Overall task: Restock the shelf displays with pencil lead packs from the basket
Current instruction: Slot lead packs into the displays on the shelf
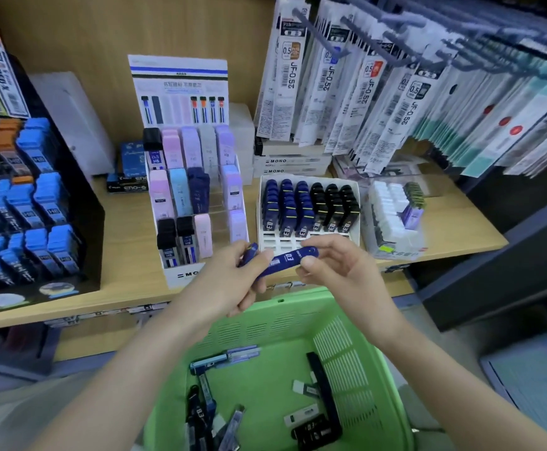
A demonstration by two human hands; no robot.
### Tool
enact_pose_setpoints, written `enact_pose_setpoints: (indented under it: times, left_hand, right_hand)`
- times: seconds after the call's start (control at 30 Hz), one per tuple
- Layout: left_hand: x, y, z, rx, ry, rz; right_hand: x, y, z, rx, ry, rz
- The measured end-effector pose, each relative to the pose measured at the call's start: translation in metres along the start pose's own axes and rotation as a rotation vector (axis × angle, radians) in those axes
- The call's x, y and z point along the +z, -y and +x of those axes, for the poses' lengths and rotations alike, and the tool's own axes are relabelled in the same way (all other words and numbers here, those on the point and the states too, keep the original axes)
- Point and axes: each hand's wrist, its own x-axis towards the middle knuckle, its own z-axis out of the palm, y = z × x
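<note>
My left hand (233,281) grips dark blue pencil lead packs (249,255) above the green basket (265,320). My right hand (334,262) pinches the far end of one blue pack (290,259) marked 0.3, which both hands touch. Just behind the hands stands a white display tray (356,196) with rows of blue and black lead packs (308,206); its front slots look bare. A white tiered Mono display (184,275) with pastel and dark packs stands to the left. Several loose packs (314,428) lie in the basket's bottom.
A black stand (93,222) full of blue lead packs fills the left of the wooden shelf (128,229). Hanging refill packets (395,92) crowd the upper right. A clear box (392,216) with small white items sits right of the tray.
</note>
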Motion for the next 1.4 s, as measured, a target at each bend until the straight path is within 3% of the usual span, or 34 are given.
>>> enact_pose_setpoints:
  times: [0.2, 0.4, 0.63, 0.83, 1.23, 1.4]
  left_hand:
    - [0.011, 0.001, 0.007, 0.045, 0.044, 0.124]
    - [0.009, 0.004, 0.020, 0.049, -0.090, 0.095]
    - [-0.003, -0.004, 0.025, 0.021, -0.167, -0.017]
    - [-0.014, -0.007, 0.027, -0.015, -0.207, -0.142]
    - [-0.021, -0.008, 0.026, -0.026, -0.205, -0.176]
    - [-0.022, -0.009, 0.026, -0.025, -0.202, -0.180]
  right_hand:
    - [-0.013, -0.002, 0.015, -0.054, -0.131, -0.092]
    - [-0.023, 0.002, 0.046, -0.128, -0.234, -0.293]
    - [-0.007, -0.002, 0.077, -0.249, -0.159, -0.685]
    - [0.004, -0.006, 0.090, -0.308, -0.072, -0.817]
    - [0.005, 0.002, 0.099, -0.400, 0.119, -1.114]
    - [0.014, 0.000, 0.098, -0.505, 0.100, -1.193]
